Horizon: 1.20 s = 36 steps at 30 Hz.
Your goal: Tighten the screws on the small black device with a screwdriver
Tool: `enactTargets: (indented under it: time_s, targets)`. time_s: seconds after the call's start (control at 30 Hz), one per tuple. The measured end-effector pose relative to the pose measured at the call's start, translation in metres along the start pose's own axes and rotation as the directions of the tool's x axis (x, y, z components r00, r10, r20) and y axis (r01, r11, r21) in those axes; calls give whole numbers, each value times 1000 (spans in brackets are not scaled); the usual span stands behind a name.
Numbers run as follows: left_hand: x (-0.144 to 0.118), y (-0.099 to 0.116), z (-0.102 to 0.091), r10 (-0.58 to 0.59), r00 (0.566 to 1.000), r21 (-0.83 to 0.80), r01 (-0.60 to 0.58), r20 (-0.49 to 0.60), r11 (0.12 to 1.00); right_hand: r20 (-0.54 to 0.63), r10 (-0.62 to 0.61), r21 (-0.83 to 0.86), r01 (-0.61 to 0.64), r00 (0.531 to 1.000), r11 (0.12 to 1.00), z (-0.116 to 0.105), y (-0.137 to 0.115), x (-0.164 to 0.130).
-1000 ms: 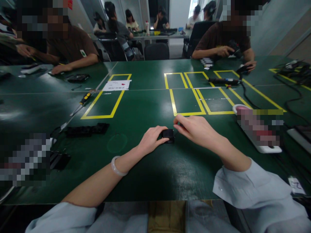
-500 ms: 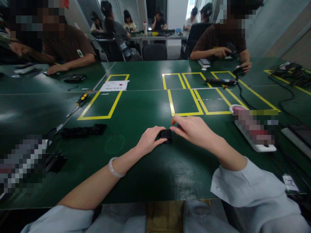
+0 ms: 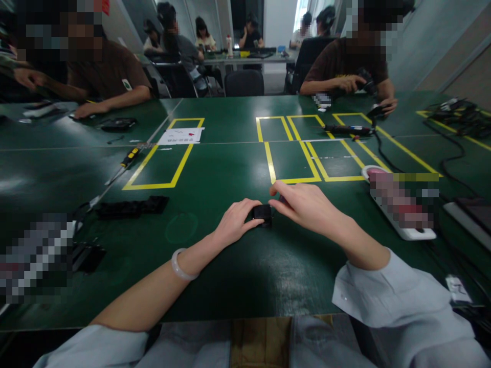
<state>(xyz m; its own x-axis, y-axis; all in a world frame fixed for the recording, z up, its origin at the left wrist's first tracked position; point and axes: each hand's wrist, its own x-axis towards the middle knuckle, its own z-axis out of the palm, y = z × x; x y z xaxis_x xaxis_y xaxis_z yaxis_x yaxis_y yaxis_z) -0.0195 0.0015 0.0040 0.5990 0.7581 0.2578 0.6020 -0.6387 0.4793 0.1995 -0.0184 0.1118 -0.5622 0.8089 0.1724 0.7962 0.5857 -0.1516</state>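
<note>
A small black block (image 3: 263, 214) sits on the green table (image 3: 230, 276), close in front of the person and just short of the nearest yellow tape box (image 3: 293, 162). The left hand (image 3: 233, 223) is curled round its near-left side, thumb and fingertips pressed against it, so it looks pinned in place rather than lifted. The right hand (image 3: 307, 204) comes over from the other side with its fingers drawn together at the block's top corner; whether they pinch some small part of it I cannot tell, since the fingers hide the spot. The risk, to my eye, lies in that slight grip: the piece is small and dark and the table top is glossy, so a push from the right fingers that is not matched by the left could send it skidding. Anything tiny coming loose would be hard to find on that dark surface. Well to the left lie a long black part (image 3: 132, 206) and a screwdriver (image 3: 123, 166); a white power strip (image 3: 402, 217) lies to the right, near enough that the right sleeve might brush it.
</note>
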Motion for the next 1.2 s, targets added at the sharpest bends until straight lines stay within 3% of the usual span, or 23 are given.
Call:
enactTargets:
  time_s: [0.9, 1.2]
  targets:
    - [0, -2, 1, 4, 1000, -5, -4, -31, 1000, -45, 0, 29, 2, 999, 1000, 0, -2, -1]
    - [1, -2, 2, -1, 1000, -2, 1, -21, 1000, -9, 41, -48, -42, 999, 998, 5, 0, 2]
